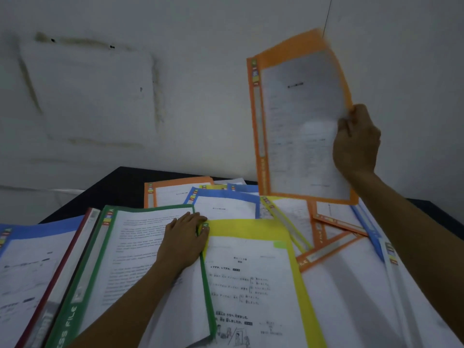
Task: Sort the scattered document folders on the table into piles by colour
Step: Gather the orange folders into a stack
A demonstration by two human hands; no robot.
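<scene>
Only "SS FILE", printed along the green folder [82, 285] spine, is legible.

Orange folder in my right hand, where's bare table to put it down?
Bare black table shows at the far left corner, between the wall and the green folder, and as a sliver beyond the right forearm. Elsewhere folders overlap.

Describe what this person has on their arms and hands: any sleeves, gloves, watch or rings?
Nothing is worn that shows. The left forearm and right forearm are bare right up to the frame's edge, with no sleeve in view. The left hand and right hand have no gloves, and no watch, bracelet or ring can be seen, though the picture is dim and a little blurred.
</scene>
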